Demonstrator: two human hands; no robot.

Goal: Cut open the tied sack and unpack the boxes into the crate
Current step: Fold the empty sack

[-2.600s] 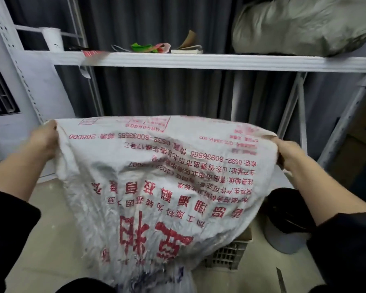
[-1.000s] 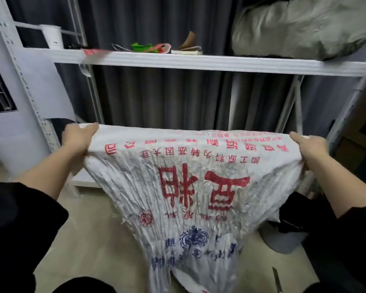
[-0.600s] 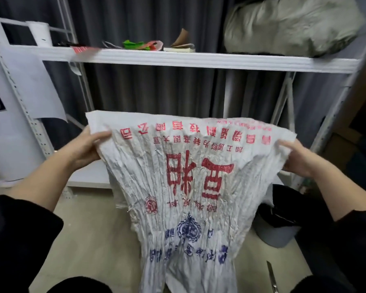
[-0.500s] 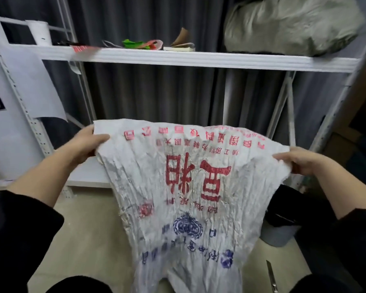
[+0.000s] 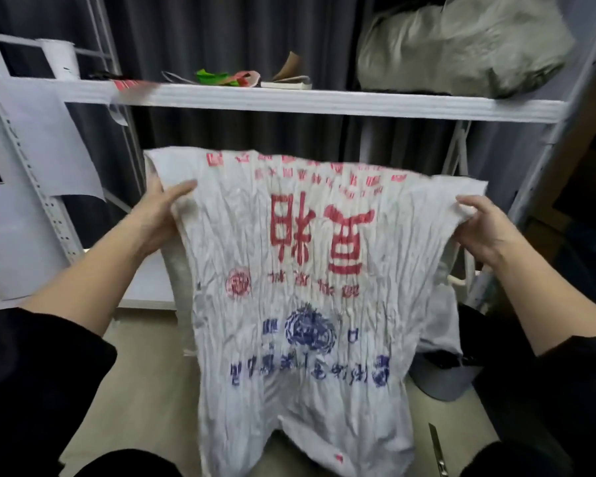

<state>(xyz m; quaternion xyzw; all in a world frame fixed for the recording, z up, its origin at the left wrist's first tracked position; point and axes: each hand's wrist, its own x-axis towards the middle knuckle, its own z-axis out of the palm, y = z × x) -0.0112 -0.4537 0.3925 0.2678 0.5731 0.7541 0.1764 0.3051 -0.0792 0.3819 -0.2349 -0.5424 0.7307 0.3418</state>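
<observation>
A crumpled white woven sack (image 5: 310,287) with red and blue print hangs flat and limp in front of me, printed side toward me and upside down. My left hand (image 5: 159,215) grips its upper left edge, thumb over the front. My right hand (image 5: 482,225) pinches the upper right edge. The sack's far end is folded over behind the top. The crate and the boxes are hidden behind the sack.
A white metal shelf (image 5: 289,101) runs across above the sack, carrying a grey bundle (image 5: 461,46), a paper roll (image 5: 61,62) and small items. A grey bin with a black liner (image 5: 441,376) stands at right. A blade (image 5: 437,449) lies on the floor.
The sack has been gathered upward and folded over at the top, so lower print now shows. Both hands have shifted their grip along its side edges, and the crate seen earlier is covered.
</observation>
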